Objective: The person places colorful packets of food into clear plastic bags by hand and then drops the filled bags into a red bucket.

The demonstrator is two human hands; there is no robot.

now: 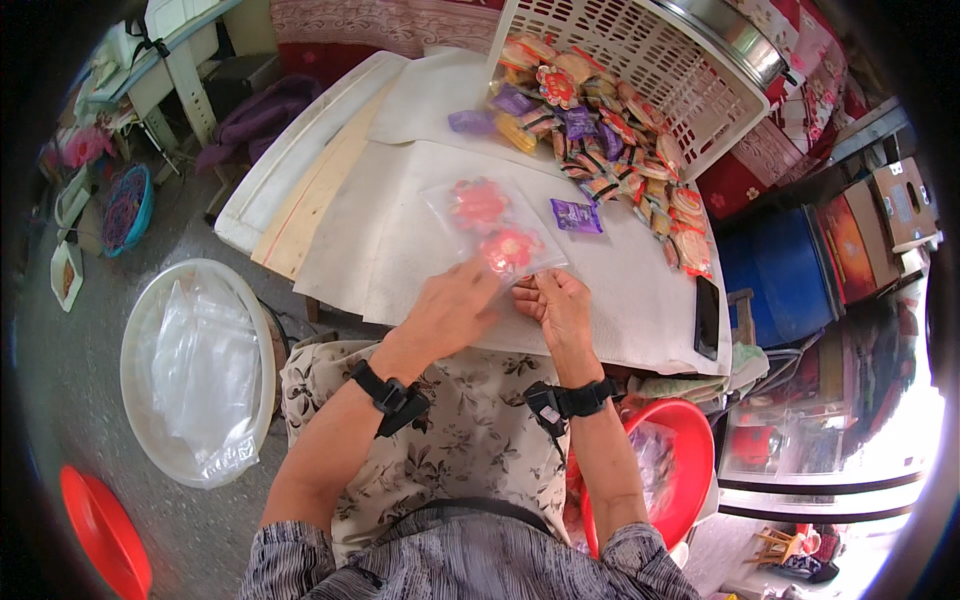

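A clear plastic bag [516, 215] lies on the pale table covering with two red flower-shaped packets, one [478, 203] farther off and one [508, 252] closer to me. My right hand [560, 312] is closed, with thumb and fingers pinching the bag's near right corner. At the bag's near left edge is my left hand [452, 308]. Its fingers are blurred and partly hidden, so their grip on the plastic does not show clearly. A purple packet [577, 215] lies by itself just right of the bag.
A tipped white plastic basket [690, 85] spills a heap of wrapped snacks [610, 135] at the back right. A phone [707, 318] lies at the table's right edge. Plastic bags [205, 370] fill a round tub [135, 380] on the left; a red basin [697, 445] stands at my right.
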